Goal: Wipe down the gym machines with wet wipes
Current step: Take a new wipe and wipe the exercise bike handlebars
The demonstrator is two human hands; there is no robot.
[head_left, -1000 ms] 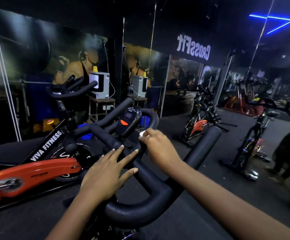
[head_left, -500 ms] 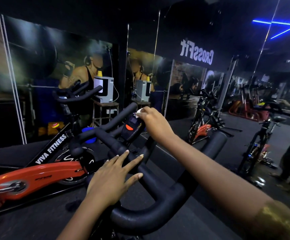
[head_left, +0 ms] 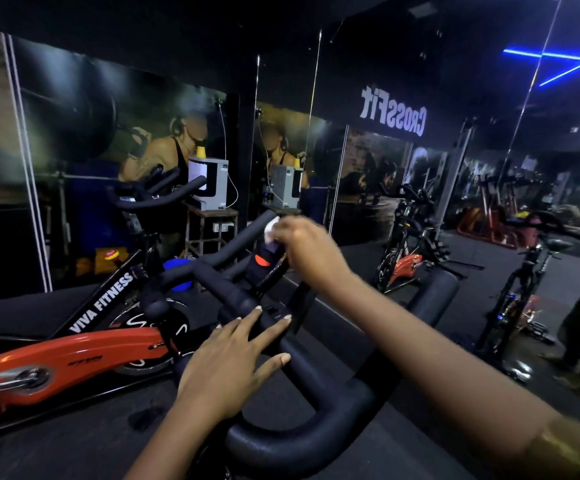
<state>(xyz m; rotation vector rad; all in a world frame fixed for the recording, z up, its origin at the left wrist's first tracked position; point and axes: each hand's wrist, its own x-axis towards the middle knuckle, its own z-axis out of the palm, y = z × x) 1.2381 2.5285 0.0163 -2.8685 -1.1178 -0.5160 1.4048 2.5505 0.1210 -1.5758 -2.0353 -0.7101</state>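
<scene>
White wet wipe (head_left: 271, 229) bunched in the right hand's (head_left: 311, 251) curled fingers atop the bike console (head_left: 263, 264); below the console, the left hand (head_left: 233, 362) lies flat, fingers spread, on the handlebar (head_left: 330, 396).

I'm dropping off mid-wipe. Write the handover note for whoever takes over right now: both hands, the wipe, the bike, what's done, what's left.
Left hand: open, fingers spread, resting flat on the centre of the handlebar.
Right hand: pinches the wipe at the top of the console.
Done: the wipe is at the console; which parts are already clean cannot be read in this dim light.
Left: probably finish the console, then the handlebar grips, then the VIVA FITNESS bike alongside on the left.
</scene>
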